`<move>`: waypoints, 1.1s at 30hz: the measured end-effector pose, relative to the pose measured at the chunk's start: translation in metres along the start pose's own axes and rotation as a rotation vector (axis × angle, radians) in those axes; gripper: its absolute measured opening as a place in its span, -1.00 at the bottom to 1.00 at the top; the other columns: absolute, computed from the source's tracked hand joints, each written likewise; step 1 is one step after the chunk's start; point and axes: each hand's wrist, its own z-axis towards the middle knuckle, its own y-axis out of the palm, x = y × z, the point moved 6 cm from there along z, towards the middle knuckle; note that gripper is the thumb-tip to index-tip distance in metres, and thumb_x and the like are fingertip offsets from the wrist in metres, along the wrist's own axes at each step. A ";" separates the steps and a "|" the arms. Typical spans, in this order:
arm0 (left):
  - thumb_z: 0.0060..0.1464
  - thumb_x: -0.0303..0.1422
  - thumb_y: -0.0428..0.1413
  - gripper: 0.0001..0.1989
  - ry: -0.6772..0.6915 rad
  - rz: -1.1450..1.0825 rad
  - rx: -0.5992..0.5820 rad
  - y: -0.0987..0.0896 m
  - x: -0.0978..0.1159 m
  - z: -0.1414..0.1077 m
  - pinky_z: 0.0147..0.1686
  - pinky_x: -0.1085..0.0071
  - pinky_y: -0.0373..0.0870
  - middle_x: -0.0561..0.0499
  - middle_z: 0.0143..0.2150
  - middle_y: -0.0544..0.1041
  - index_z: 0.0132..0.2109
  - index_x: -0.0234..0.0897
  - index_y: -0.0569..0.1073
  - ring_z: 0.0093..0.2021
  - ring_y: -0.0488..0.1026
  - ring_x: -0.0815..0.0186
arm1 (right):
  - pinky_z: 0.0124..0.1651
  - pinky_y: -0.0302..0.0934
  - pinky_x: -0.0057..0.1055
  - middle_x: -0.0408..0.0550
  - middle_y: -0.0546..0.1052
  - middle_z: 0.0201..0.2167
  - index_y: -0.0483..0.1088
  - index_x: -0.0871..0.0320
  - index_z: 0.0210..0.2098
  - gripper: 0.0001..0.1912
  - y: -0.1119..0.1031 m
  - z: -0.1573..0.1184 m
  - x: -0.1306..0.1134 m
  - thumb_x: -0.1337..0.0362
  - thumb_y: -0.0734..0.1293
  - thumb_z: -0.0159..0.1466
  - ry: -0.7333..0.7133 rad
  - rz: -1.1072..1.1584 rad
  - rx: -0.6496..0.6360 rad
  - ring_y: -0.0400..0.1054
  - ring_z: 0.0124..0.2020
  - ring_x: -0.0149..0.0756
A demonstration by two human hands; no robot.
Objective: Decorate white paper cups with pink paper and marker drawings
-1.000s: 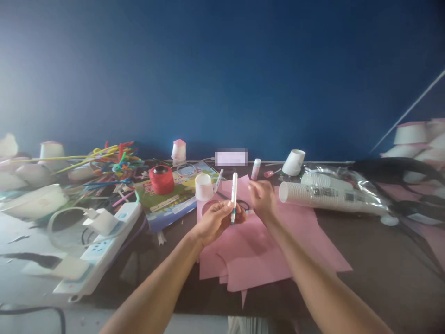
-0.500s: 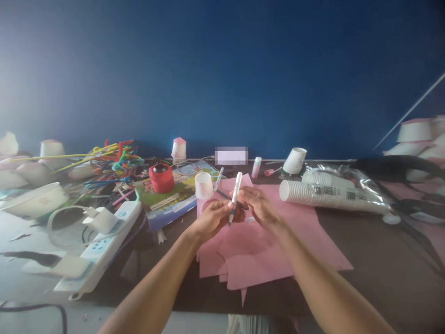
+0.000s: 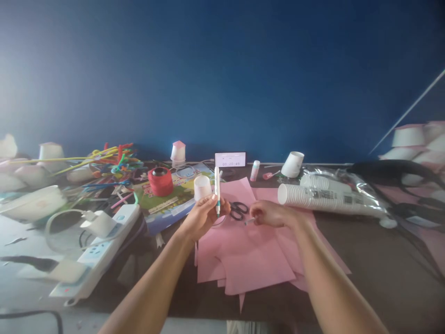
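My left hand is closed around a white marker, which stands upright with its teal end down. A white paper cup is just behind that hand. Over the pink paper, my right hand has its fingers pinched on a small teal-and-white marker cap, partly hidden by the fingers. Between the hands, the black handles of scissors lie on the paper; the blades are hard to make out.
At left are a power strip, colourful pipe cleaners and red twine on a picture book. Stacked paper cups in plastic lie at right. Behind stand a glue stick, an overturned cup and a timer screen.
My left hand has moved left with the marker, now more upright. My right hand has left the marker and come down to the cap on the paper. The scissor handles are now uncovered.
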 end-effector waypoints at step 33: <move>0.03 -0.22 0.10 -0.79 0.541 0.435 0.959 -0.085 0.060 -0.022 -0.39 0.46 0.27 0.09 -0.49 0.37 -0.42 -0.27 0.37 -0.48 0.31 0.42 | -0.45 0.12 -0.43 -0.28 0.27 -0.65 0.46 0.09 -0.39 -0.92 -0.016 0.004 -0.020 0.27 0.38 0.07 -0.341 1.804 0.417 0.06 -0.63 -0.49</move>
